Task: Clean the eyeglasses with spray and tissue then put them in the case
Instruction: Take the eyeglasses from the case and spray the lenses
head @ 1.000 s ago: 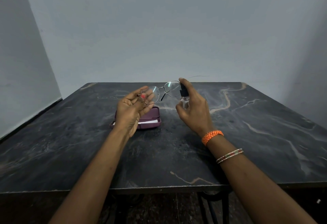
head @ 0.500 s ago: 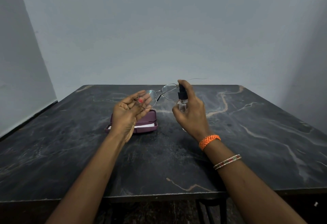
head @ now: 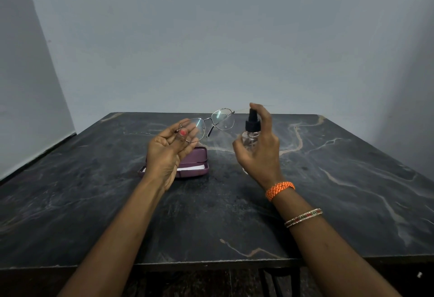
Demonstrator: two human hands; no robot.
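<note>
My left hand (head: 168, 147) holds thin metal-framed eyeglasses (head: 217, 120) by the left lens rim, raised above the table with the lenses facing me. My right hand (head: 260, 149) grips a small clear spray bottle (head: 251, 132) with a black pump top, index finger resting on the nozzle, a short gap to the right of the glasses. Behind my left hand a purple glasses case (head: 196, 161) lies on the table, with a white tissue (head: 190, 168) showing at its front opening.
The dark marble table (head: 328, 191) runs to a near edge at the bottom of the view and meets grey walls at the back and left. A chair frame (head: 279, 280) shows below the front edge.
My right hand and the bottle have moved to the right, away from the glasses, opening a gap. The left hand keeps the glasses in about the same place.
</note>
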